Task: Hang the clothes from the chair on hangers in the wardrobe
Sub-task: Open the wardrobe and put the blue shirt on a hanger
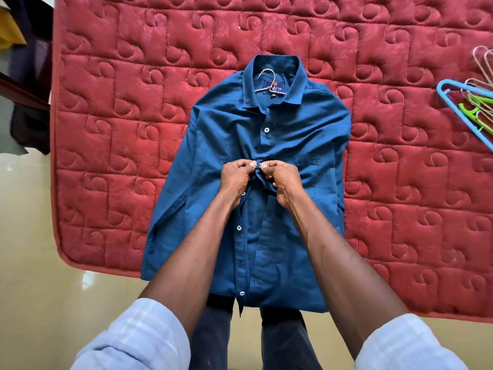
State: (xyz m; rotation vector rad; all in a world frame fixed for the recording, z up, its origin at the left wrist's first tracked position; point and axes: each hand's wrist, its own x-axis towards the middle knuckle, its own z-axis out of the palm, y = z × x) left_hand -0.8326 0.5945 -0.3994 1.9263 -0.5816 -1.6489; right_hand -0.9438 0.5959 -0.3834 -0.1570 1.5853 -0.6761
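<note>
A blue button-up shirt lies face up on a red quilted mattress, collar away from me. The silver hook of a hanger pokes out of the collar; the rest of the hanger is hidden inside the shirt. One button near the collar is fastened. My left hand pinches the left edge of the placket at mid-chest. My right hand pinches the right edge, with a white button at its fingertips. The two hands almost touch. Below them the shirt front is unfastened.
A pile of spare hangers, blue, green and pink, lies at the mattress's right edge. Dark clothes hang over furniture at the far left. Beige tiled floor runs along the left and near side of the mattress.
</note>
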